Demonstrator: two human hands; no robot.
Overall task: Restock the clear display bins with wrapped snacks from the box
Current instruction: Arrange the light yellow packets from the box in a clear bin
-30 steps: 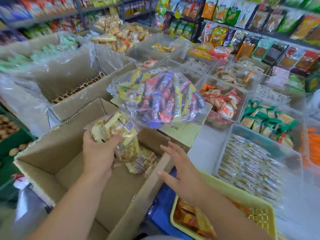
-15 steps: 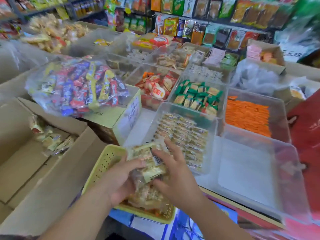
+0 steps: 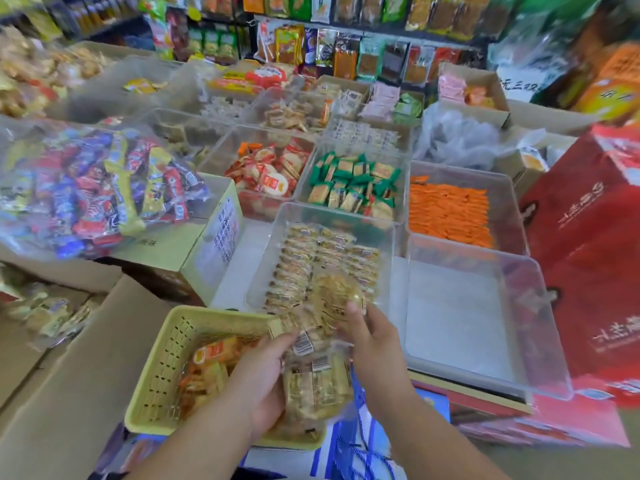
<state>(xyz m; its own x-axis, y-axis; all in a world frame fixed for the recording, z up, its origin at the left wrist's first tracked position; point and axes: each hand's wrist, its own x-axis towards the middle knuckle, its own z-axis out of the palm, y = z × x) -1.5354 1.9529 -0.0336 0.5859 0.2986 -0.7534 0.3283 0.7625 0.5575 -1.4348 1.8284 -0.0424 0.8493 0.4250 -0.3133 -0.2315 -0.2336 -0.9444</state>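
Observation:
Both hands hold a clear bag of pale wrapped snacks (image 3: 317, 375) over the right end of a yellow basket (image 3: 162, 368). My left hand (image 3: 259, 379) grips the bag's lower left side. My right hand (image 3: 372, 344) pinches its upper end. Just beyond the bag stands a clear bin (image 3: 388, 237) lined with rows of the same pale snacks. To its right is a clear bin (image 3: 540, 317) with only a white bottom showing. The cardboard box (image 3: 86, 368) lies at the left, with more pale snack packets (image 3: 52, 313) inside.
A big bag of mixed coloured candies (image 3: 100, 188) rests on a carton at the left. Further bins hold red-white (image 3: 270, 171), green (image 3: 353, 181) and orange (image 3: 450, 209) snacks. A red carton (image 3: 595, 258) stands at the right. Shelves of packets line the back.
The bag came out of the cardboard box with my left hand and moved right over the yellow basket. My right hand has taken its top end, nearer the snack bin.

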